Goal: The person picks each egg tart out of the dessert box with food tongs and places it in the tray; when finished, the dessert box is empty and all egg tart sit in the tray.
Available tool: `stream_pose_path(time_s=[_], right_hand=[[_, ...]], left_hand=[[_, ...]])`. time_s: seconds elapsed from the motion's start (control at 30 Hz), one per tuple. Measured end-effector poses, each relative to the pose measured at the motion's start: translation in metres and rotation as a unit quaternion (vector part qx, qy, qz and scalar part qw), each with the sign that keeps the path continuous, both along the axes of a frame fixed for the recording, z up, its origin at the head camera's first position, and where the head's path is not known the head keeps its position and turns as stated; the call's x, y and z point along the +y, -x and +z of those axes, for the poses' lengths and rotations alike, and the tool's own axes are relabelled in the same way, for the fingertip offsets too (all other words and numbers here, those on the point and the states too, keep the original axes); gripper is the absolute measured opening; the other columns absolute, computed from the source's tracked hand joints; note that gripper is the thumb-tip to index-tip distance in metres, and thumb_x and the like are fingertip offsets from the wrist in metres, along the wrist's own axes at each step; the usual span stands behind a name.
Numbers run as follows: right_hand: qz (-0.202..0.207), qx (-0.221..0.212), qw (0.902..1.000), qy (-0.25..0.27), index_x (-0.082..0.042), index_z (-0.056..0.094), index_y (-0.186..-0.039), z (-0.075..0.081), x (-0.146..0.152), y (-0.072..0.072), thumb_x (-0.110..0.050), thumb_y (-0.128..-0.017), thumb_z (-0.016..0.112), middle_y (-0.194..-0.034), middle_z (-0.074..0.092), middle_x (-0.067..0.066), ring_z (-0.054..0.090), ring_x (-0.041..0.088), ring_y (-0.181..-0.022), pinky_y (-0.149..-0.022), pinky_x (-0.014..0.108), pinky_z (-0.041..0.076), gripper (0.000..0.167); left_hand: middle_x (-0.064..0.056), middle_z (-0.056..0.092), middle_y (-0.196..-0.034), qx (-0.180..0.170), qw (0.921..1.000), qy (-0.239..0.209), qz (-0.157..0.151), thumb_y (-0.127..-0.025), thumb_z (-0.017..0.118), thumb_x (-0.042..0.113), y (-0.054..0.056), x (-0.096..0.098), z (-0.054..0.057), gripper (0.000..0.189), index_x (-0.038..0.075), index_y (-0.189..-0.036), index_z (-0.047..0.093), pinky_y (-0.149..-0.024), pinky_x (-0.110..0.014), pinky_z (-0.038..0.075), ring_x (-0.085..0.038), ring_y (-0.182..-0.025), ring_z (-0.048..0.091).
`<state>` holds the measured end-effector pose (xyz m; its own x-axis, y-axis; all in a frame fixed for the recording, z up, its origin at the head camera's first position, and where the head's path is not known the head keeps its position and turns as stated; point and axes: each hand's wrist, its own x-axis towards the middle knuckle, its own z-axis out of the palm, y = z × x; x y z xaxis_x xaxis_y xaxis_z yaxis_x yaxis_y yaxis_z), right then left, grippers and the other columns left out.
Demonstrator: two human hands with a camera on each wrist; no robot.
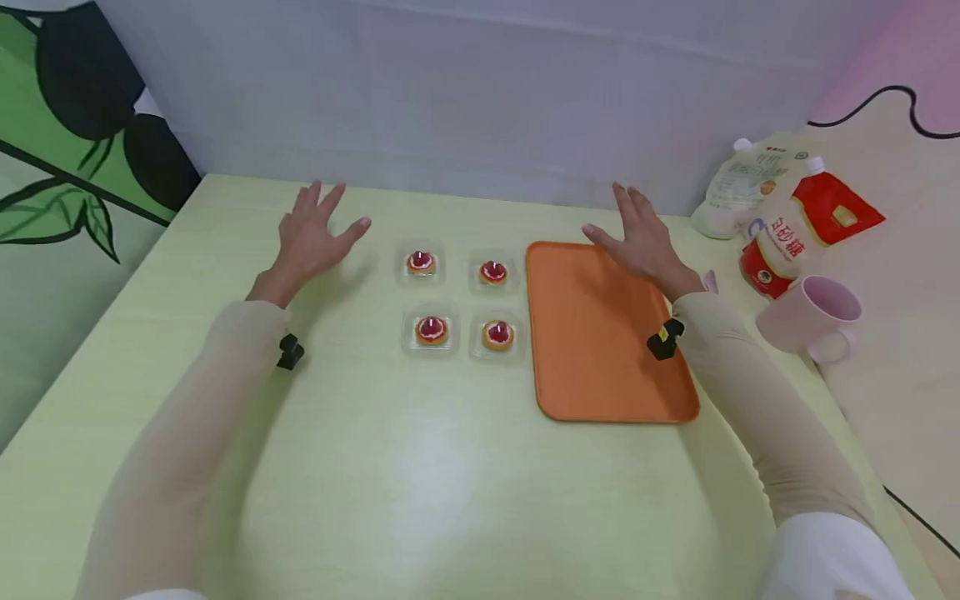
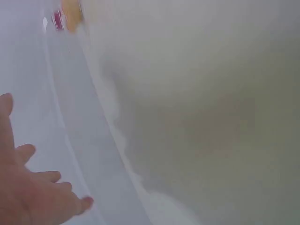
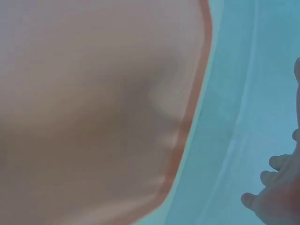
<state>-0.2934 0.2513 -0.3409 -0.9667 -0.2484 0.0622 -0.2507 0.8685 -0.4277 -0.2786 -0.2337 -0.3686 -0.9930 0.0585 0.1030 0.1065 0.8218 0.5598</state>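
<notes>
My left hand (image 1: pixel 309 237) hovers over the table's left side with fingers spread, holding nothing. My right hand (image 1: pixel 643 242), likewise spread and holding nothing, is above the far right part of an orange tray (image 1: pixel 600 350). Between the hands, in two rows, sit small red-topped tarts in clear plastic boxes: far left tart (image 1: pixel 421 263), far right tart (image 1: pixel 492 272), near left tart (image 1: pixel 431 331) and near right tart (image 1: pixel 498 335). In the left wrist view the left hand (image 2: pixel 33 192) shows at the lower left; the right hand (image 3: pixel 281 192) is at the right wrist view's edge.
At the right edge stand a pink mug (image 1: pixel 798 317), a red and white pouch (image 1: pixel 787 242) with Chinese lettering, and a pale spouted pouch (image 1: pixel 750 185) behind it. A whitish cloth backdrop (image 1: pixel 480 108) closes off the table's (image 1: pixel 420 483) far side.
</notes>
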Motion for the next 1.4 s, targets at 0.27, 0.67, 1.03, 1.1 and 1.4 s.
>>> stream_pose_path(time_s=[0.27,0.67,1.03,1.1,1.4], right_hand=[[0.084,0.003,0.9942,0.066,-0.026,0.009,-0.162,0.016,-0.054,-0.035,-0.058,-0.090,0.064,-0.169,0.014,0.005,0.016,0.032,-0.155,-0.118,0.064,0.017,0.096],[0.238,-0.033,0.9705,0.011,-0.013,0.036,-0.152,0.005,-0.140,-0.078,-0.046,-0.084,0.077,-0.150,0.045,0.012,0.047,0.031,-0.134,-0.107,0.052,0.041,0.086],[0.310,-0.042,0.9476,-0.067,-0.020,0.041,-0.148,-0.011,-0.181,-0.089,-0.046,-0.082,0.080,-0.140,0.052,0.010,0.049,0.026,-0.129,-0.106,0.054,0.036,0.081],[0.314,-0.041,0.9461,-0.069,-0.022,0.041,-0.149,-0.012,-0.184,-0.089,-0.044,-0.082,0.081,-0.137,0.054,0.009,0.050,0.025,-0.127,-0.104,0.051,0.037,0.081],[0.316,-0.027,0.9454,-0.076,-0.024,0.045,-0.148,-0.020,-0.188,-0.089,-0.039,-0.081,0.082,-0.126,0.056,0.008,0.053,0.023,-0.115,-0.097,0.044,0.041,0.078]], left_hand=[[-0.014,0.051,-0.148,0.108,0.9726,-0.176,-0.107,-0.096,0.067,0.021,-0.062,0.019,-0.006,0.056,0.009,-0.147,0.048,-0.107,-0.046,0.044,-0.033,-0.132,0.053],[-0.020,0.044,-0.148,-0.097,0.9551,-0.197,-0.199,-0.087,0.078,0.016,-0.094,0.047,-0.021,0.083,0.010,-0.155,0.031,-0.108,-0.055,0.040,-0.035,-0.136,0.046],[-0.016,0.047,-0.144,-0.110,0.9660,-0.103,-0.210,-0.072,0.090,0.030,-0.093,0.059,-0.034,0.098,0.016,-0.152,0.037,-0.110,-0.058,0.031,-0.035,-0.135,0.036],[-0.016,0.048,-0.144,-0.101,0.9686,-0.079,-0.213,-0.069,0.092,0.032,-0.094,0.061,-0.037,0.101,0.016,-0.152,0.038,-0.110,-0.060,0.027,-0.036,-0.134,0.035],[-0.015,0.050,-0.144,-0.065,0.9739,-0.035,-0.215,-0.069,0.091,0.032,-0.093,0.066,-0.045,0.094,0.015,-0.148,0.044,-0.107,-0.063,0.024,-0.039,-0.132,0.036]])
